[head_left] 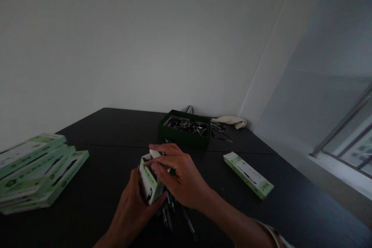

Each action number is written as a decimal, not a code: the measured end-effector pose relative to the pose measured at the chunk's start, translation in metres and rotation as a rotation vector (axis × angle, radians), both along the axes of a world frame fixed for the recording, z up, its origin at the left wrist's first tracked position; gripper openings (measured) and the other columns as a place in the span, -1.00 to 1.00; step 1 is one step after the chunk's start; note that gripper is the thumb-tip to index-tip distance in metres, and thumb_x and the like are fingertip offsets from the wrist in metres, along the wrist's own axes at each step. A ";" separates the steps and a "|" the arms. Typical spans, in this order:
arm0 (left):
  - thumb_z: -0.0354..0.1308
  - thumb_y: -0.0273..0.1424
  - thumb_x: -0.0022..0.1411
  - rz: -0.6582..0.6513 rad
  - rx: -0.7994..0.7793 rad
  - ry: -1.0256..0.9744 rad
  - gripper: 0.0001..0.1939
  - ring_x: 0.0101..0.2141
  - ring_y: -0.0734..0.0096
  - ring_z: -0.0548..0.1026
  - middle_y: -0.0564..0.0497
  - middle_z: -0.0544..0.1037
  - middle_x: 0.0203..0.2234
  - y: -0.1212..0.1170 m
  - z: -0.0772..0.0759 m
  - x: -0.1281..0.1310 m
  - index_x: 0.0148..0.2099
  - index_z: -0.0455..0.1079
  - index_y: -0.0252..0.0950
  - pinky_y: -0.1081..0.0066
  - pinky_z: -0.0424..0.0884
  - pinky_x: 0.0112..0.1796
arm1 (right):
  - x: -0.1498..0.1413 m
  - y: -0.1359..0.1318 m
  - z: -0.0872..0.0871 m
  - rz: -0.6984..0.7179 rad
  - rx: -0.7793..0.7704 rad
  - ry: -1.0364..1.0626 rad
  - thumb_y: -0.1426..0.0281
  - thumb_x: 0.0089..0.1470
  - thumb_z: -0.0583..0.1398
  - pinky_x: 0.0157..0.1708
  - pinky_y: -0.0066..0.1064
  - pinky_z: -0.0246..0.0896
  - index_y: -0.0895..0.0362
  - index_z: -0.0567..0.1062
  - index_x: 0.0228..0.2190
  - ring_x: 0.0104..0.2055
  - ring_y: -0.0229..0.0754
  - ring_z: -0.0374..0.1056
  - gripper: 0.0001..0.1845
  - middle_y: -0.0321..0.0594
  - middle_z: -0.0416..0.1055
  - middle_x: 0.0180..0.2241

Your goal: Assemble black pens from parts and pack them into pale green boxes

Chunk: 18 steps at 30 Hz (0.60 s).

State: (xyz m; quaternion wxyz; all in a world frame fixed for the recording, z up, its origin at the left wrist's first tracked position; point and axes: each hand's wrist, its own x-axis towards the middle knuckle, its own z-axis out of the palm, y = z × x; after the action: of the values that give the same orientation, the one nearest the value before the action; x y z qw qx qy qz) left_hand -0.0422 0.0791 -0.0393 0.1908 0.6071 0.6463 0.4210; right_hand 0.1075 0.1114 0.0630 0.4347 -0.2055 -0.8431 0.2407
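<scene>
A small green and white pen box (pixel 151 184) stands tilted up in my left hand (pixel 129 205), whose fingers and thumb close around its lower part. At the box's upper end, a white flap (pixel 154 154) stands up between the fingers of my right hand (pixel 184 174). The thumb and fingers of that hand are bent together over the opening. Most of the box's inside is hidden by them. Several dark pens (pixel 188 223) lie loose on the table beneath my hands, partly covered.
A dark green tray (pixel 183 138) full of pens sits farther back on the black table (pixel 116 128), with loose pens (pixel 221 131) and a pale cloth (pixel 229 120) beside it. Several pen boxes (pixel 66 174) are stacked at left; one closed box (pixel 248 174) lies at right.
</scene>
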 end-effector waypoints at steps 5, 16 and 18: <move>0.20 -0.05 -0.04 0.025 0.004 -0.031 -0.36 -0.25 0.13 0.50 -0.06 0.44 -0.24 0.001 0.002 0.000 0.00 0.03 -0.17 0.14 0.46 -0.26 | 0.003 -0.001 -0.005 -0.137 -0.034 -0.006 0.56 0.04 0.18 0.00 -0.37 0.18 0.18 0.41 -0.09 0.01 -0.20 0.28 -0.66 -0.14 0.39 -0.06; 0.22 -0.04 -0.12 0.135 0.021 -0.048 -0.31 -0.32 0.06 0.53 -0.10 0.47 -0.30 0.000 0.009 -0.002 -0.02 0.05 -0.21 0.12 0.48 -0.34 | -0.007 -0.010 -0.015 -0.134 -0.095 0.024 0.64 -0.02 0.10 -0.20 -0.39 0.26 0.10 0.41 -0.12 -0.18 -0.21 0.36 -0.59 -0.22 0.44 -0.21; 0.24 -0.05 -0.13 0.127 0.029 -0.047 -0.30 -0.32 0.07 0.54 -0.09 0.48 -0.29 -0.001 0.009 -0.004 -0.01 0.05 -0.21 0.14 0.49 -0.34 | -0.007 -0.012 -0.014 -0.115 -0.079 0.022 0.59 0.03 0.10 -0.12 -0.35 0.25 0.09 0.39 -0.06 -0.12 -0.18 0.34 -0.59 -0.20 0.43 -0.15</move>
State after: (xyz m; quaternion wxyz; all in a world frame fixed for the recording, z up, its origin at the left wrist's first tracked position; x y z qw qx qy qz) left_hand -0.0463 0.0783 -0.0302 0.1701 0.5573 0.6729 0.4558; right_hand 0.1002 0.0999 0.0489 0.4484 -0.2681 -0.8150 0.2508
